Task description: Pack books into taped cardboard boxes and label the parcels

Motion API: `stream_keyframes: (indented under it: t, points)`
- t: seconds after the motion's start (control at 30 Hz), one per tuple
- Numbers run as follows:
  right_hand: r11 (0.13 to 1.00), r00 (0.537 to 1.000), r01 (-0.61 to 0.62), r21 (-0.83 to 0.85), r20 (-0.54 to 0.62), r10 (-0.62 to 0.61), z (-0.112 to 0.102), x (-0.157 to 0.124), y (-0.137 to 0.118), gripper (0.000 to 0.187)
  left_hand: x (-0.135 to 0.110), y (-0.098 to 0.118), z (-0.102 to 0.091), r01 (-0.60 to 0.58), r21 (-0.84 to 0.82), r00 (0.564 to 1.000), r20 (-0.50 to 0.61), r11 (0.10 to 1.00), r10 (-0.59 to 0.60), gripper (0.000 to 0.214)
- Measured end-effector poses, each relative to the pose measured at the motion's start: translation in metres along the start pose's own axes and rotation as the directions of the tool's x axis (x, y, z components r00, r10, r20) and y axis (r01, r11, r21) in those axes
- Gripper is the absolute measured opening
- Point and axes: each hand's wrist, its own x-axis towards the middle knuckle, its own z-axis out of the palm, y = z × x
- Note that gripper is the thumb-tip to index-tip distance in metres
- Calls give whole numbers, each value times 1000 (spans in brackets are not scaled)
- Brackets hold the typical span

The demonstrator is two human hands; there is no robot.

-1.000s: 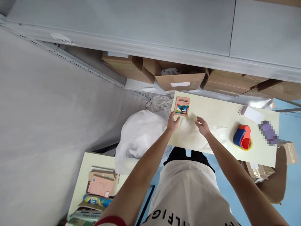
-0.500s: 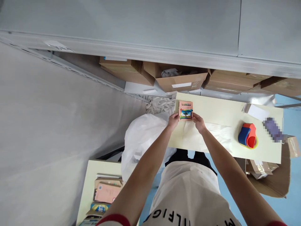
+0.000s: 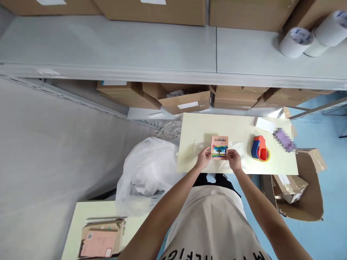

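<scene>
Between my two hands is a small pink packet [image 3: 219, 140] with a bright framed picture of a tree on its front. My left hand [image 3: 204, 159] pinches its lower left edge, and my right hand [image 3: 234, 160] grips the lower right edge. The packet is over the pale table [image 3: 208, 124], above a thin translucent sheet [image 3: 238, 148] that it partly hides. Farther right on the tabletop stands a red and blue tape dispenser [image 3: 259, 148].
A white plastic bag [image 3: 149, 162] bulges at the table's left. Behind, a grey shelf [image 3: 114, 47] holds cardboard boxes [image 3: 187, 103] and white rolls [image 3: 295, 42]. An open carton [image 3: 306, 198] stands at right; a second table [image 3: 70, 224] with pink packets [image 3: 97, 242] is lower left.
Both hands have moved the packet from the table's left end to nearer its middle, over the translucent sheet. My view has shifted, showing more of the upper shelf.
</scene>
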Motion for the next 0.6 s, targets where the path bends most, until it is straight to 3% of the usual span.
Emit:
stream_keyframes:
  t: [0.13, 0.23, 0.37, 0.6]
  points:
    - [996, 997, -19, -88, -70, 13, -50, -7, 19, 41, -13, -6, 53, -19, 125, 998, 59, 992, 11, 45]
    - [987, 994, -35, -154, -109, 18, -74, -6, 32, 40, -16, -10, 79, -42, 216, 995, 102, 976, 20, 50]
    - [979, 994, -32, -201, -112, 9, -87, -1, 47, 40, -17, -15, 98, -70, 325, 991, 133, 943, 27, 54]
    - [957, 993, -7, -290, -116, -28, -93, 8, 69, 32, -29, -16, 113, -81, 494, 992, 126, 865, 22, 59]
